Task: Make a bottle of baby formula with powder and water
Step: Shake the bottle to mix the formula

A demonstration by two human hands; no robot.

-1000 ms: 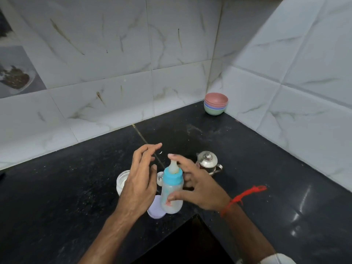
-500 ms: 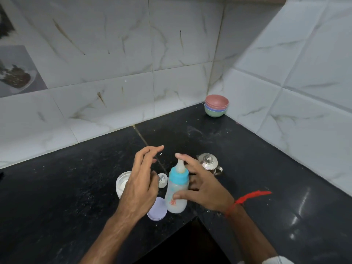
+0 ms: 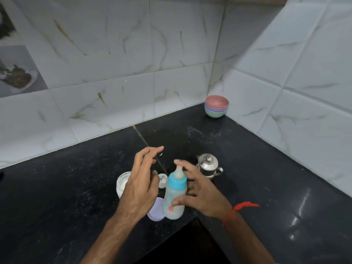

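powder jar [image 3: 122, 182] half hidden, lid [image 3: 155, 214] partly covered

Jar [image 3: 122, 182], lid [image 3: 155, 212], kettle [image 3: 208, 165] crowd the bottle [image 3: 174, 197] — counter [image 3: 66, 187] leftward open.

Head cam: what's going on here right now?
A person is making formula at a black counter. The right hand holds the baby bottle upright, thumb on its side and a fingertip on the teat; the blue collar is on. The left hand hovers open beside it, holding nothing. An open powder jar, its lilac lid and a steel pot stand close by.
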